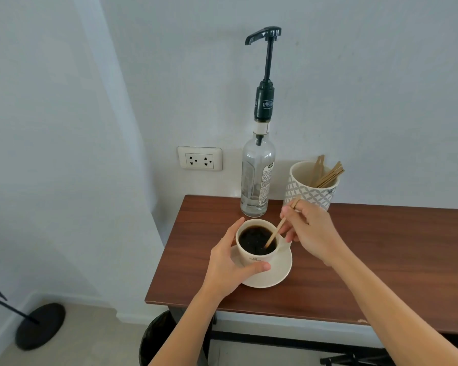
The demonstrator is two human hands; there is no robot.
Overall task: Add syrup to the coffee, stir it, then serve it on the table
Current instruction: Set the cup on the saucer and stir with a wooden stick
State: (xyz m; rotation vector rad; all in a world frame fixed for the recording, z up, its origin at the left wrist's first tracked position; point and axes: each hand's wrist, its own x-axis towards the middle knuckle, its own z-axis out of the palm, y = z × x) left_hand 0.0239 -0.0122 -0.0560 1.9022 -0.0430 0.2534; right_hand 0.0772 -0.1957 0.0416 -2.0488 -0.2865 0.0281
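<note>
A white cup (251,257) full of black coffee stands on a white saucer (275,273) near the left end of the brown table (368,260). My left hand (228,262) wraps around the cup's left side. My right hand (310,231) pinches a wooden stir stick (276,231) whose lower end dips into the coffee. Behind the cup stands a clear glass syrup bottle (257,178) with a tall black pump, almost empty.
A patterned holder (302,191) with several wooden stir sticks stands at the back against the wall. A wall socket (199,158) is left of the bottle. A black bin (159,339) sits under the table's left end, and a black stand base (40,326) rests on the floor at left.
</note>
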